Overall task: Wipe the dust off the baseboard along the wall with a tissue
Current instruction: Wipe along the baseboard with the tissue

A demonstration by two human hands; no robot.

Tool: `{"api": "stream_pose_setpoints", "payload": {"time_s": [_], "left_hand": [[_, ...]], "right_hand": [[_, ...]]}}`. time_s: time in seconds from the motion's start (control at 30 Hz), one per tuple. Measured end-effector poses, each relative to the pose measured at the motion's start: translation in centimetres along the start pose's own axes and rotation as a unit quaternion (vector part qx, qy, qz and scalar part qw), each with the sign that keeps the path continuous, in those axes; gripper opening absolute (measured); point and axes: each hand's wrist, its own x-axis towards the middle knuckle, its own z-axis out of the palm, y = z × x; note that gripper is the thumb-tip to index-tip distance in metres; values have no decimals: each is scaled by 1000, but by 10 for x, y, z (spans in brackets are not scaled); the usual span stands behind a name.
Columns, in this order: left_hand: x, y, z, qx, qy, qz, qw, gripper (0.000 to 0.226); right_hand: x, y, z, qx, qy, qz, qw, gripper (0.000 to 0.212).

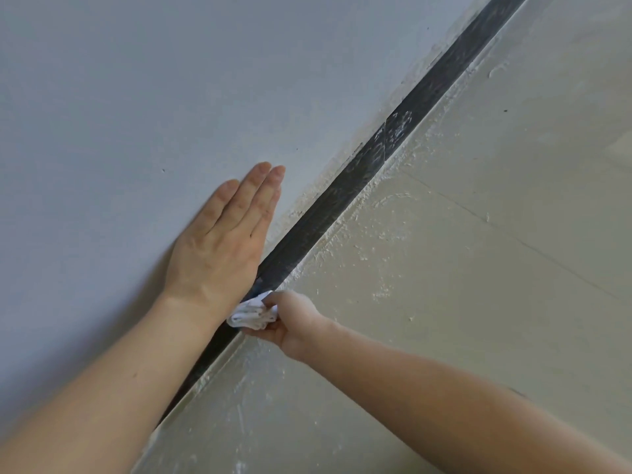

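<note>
Tissue (254,311) pinched in my right hand (290,319) against baseboard (359,179) | left hand (222,241) laid flat on wall (136,97), holding nothing | I should press evenly, follow the strip.

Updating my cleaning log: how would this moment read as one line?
left hand: flat on wall | right hand: grips tissue against baseboard

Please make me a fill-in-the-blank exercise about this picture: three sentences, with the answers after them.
1. The left hand lies flat on the grey ____.
2. The right hand grips a white ____.
3. What it grips presses on the black ____ that meets the floor.
Answers: wall; tissue; baseboard.
</note>
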Motion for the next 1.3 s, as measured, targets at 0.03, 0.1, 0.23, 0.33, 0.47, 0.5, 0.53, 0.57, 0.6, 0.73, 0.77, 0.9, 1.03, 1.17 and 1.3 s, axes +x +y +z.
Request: {"api": "stream_pose_setpoints", "payload": {"time_s": [0.03,0.1,0.23,0.33,0.47,0.5,0.53,0.57,0.6,0.73,0.77,0.9,1.03,1.17,1.3], "left_hand": [[0,0,0,12,0,2,1000,59],[0,0,0,22,1,3,1000,59],[2,1,0,-3,8,-17,1000,59],[2,0,0,-19,9,-22,1000,60],[6,3,-2,-37,-5,-37,999,63],[7,6,-3,-43,-10,-40,998,64],[8,10,-3,-47,-12,-43,998,64],[8,14,-3,-51,-12,-48,997,65],[9,17,-2,-55,-11,-54,997,65],[9,21,0,-84,-10,-81,993,68],[9,21,0,-92,-11,-86,992,68],[10,23,0,-120,-21,-94,988,71],[11,23,1,-145,-29,-97,984,73],[10,23,3,-137,-30,-93,986,75],[9,24,4,-138,-25,-95,986,73]], "right_hand": [[-5,-13,-2,23,4,-20,1000,19],[-17,-43,-7,27,36,-57,997,19],[-36,-90,-18,14,65,-115,991,15],[-39,-111,-37,84,75,-188,976,25],[-44,-115,-55,173,81,-245,951,27],[-43,-106,-56,140,80,-221,962,27],[-42,-95,-54,90,79,-186,975,25],[-39,-82,-50,42,76,-149,985,22],[-35,-73,-46,12,79,-122,989,22],[-23,-89,-38,1,115,-126,985,18],[-25,-103,-36,9,121,-126,985,6],[-37,-152,-39,-53,166,-162,971,5],[-49,-185,-55,-13,220,-227,949,11],[-65,-198,-70,82,209,-302,926,5],[-64,-154,-67,-22,190,-216,957,7]]}}
